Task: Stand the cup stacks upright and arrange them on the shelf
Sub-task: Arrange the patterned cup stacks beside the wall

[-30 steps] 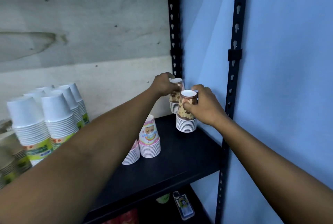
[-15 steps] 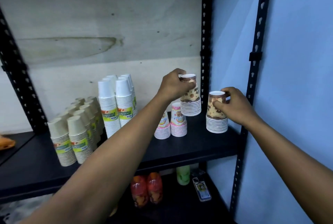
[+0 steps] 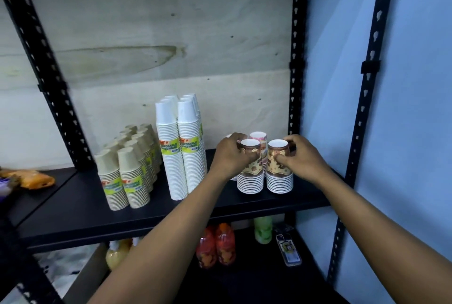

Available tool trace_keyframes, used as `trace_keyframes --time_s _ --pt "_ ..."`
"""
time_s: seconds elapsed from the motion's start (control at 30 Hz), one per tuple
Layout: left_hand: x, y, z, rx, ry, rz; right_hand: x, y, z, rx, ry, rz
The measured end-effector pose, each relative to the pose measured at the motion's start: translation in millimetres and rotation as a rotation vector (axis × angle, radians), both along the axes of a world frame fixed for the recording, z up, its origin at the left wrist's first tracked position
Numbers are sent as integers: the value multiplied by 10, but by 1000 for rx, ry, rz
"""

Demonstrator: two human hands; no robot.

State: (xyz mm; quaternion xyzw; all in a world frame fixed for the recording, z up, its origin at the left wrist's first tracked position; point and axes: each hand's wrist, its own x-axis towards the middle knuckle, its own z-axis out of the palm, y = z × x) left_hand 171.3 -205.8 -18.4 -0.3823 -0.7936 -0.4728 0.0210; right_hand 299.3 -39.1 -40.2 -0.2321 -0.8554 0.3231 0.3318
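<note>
- The left hand (image 3: 231, 156) curls its fingers round the top of the left brown cup stack (image 3: 250, 181).
- The right hand (image 3: 302, 158) pinches the right brown cup stack (image 3: 279, 180) near its top.
- Both stacks stand upright, side by side, near the right end of the black shelf (image 3: 195, 208).
- A pink cup stack (image 3: 258, 136) stands just behind them.
- The white cup stacks (image 3: 182, 156) and tan cup stacks (image 3: 127, 176) stand further left.
</note>
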Motion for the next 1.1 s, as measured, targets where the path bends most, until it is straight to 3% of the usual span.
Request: trace_keyframes --time_s 0.27,0.53,0.73,1.1 --pt "-30 -93 -188 32 -18 -2 -111 5 -143 -17 30 44" --pt "147 -163 -800 160 -36 97 46 21 -519 -230 -20 156" --pt "395 -72 -1156 -12 25 344 72 11 -818 -185 -83 129" --pt "288 -169 -1231 39 9 353 -51 -105 -919 -19 -47 19"
